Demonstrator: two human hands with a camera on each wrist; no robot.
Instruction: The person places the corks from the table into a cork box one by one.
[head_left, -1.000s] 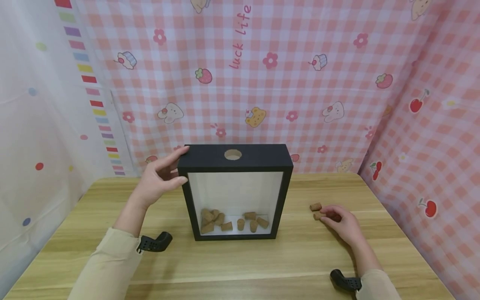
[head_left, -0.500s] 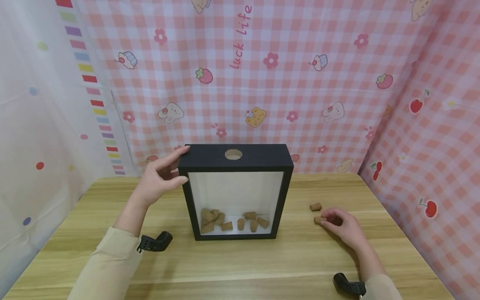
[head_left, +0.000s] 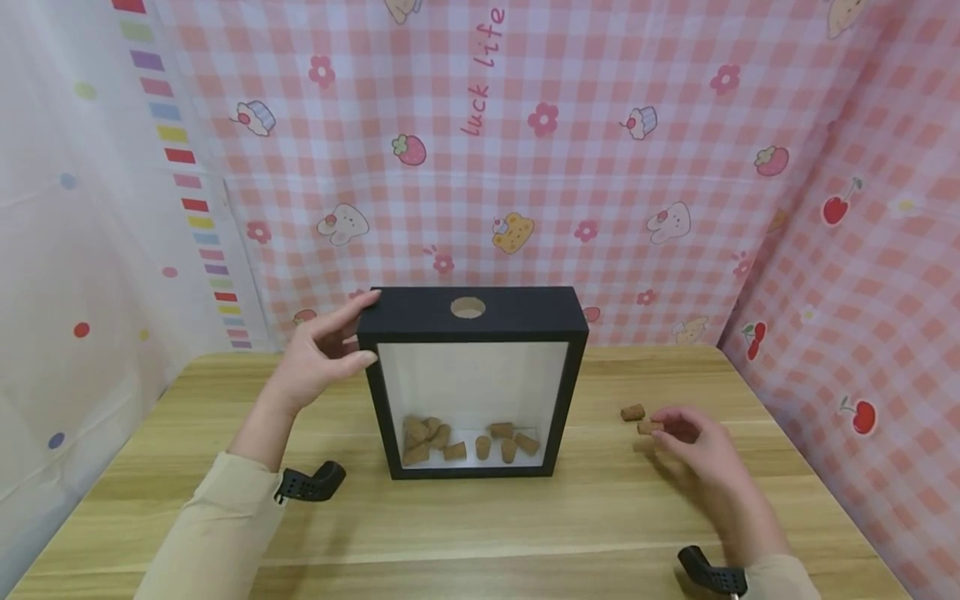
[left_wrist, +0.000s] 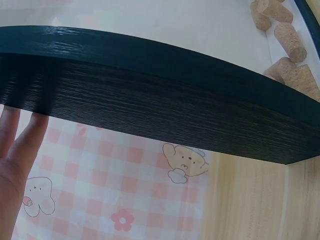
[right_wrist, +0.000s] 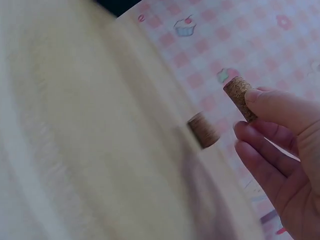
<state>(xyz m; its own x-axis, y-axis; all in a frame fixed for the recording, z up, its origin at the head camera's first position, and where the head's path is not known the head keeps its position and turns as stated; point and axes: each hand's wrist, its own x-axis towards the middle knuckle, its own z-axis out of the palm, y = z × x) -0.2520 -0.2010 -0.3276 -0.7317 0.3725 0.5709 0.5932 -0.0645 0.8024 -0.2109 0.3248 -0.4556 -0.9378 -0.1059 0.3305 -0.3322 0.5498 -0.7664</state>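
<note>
A black shadow box (head_left: 525, 310) with a clear front and a round hole in its top stands upright mid-table. Several corks (head_left: 454, 452) lie on its floor, piled thickest at the left. My left hand (head_left: 313, 358) holds the box's upper left corner, thumb at the front edge and fingers toward the back; the left wrist view shows the box's dark side (left_wrist: 150, 100). To the right of the box, my right hand (head_left: 701, 442) pinches a cork (right_wrist: 240, 97) between thumb and fingers, just above the table. Another cork (head_left: 632, 412) lies on the wood close behind it.
The wooden table (head_left: 480, 533) ends at a pink checked cloth (head_left: 615, 183) behind the box and on the right. A white dotted cloth (head_left: 82, 250) hangs at the left. Black wrist mounts (head_left: 313, 483) sit on both sleeves.
My right hand has lifted the nearer cork off the table and shifted slightly right with it. My left hand and the box stay in place.
</note>
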